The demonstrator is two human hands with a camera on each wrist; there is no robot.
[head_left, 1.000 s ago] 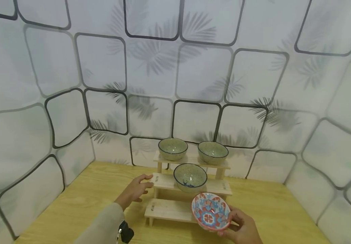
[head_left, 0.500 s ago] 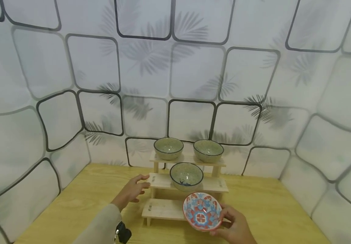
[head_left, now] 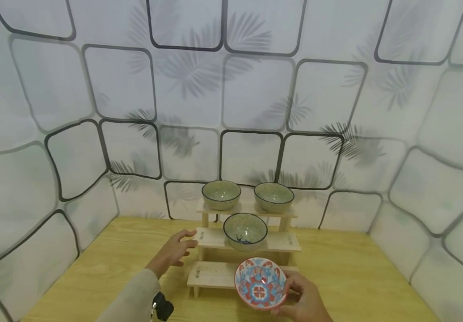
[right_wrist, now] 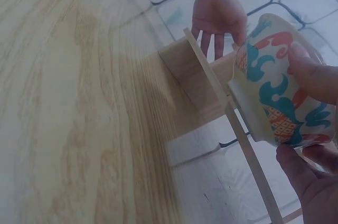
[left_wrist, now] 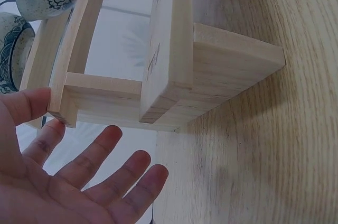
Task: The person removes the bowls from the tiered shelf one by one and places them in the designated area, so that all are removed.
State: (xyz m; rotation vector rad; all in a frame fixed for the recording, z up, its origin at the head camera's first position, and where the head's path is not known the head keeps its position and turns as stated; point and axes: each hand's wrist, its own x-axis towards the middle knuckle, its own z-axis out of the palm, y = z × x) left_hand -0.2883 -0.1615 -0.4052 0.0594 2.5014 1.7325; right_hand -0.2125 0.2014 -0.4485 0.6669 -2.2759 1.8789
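My right hand [head_left: 304,297] grips the rim of a small bowl [head_left: 251,279] patterned in red, blue and white, thumb on one side and fingers on the other. The bowl tilts its inside toward me, over the lowest step of a three-step wooden stand [head_left: 211,275]; the right wrist view shows its base close to the step. At the stand's left end is my left hand [head_left: 173,252], fingers spread and loosely straight. In the left wrist view its thumb and index finger [left_wrist: 45,142] lie right at the corner of the middle step.
One speckled green bowl [head_left: 245,232] with a blue rim stands on the middle step. Two more, a left bowl [head_left: 221,195] and a right bowl [head_left: 274,197], stand on the top step. Beneath is a wood-grain table [head_left: 107,268], with patterned walls [head_left: 191,98] behind.
The patterned bowl in my right hand has moved left and slightly down, over the lowest step. My left hand keeps its place at the stand's end. The view has shifted slightly.
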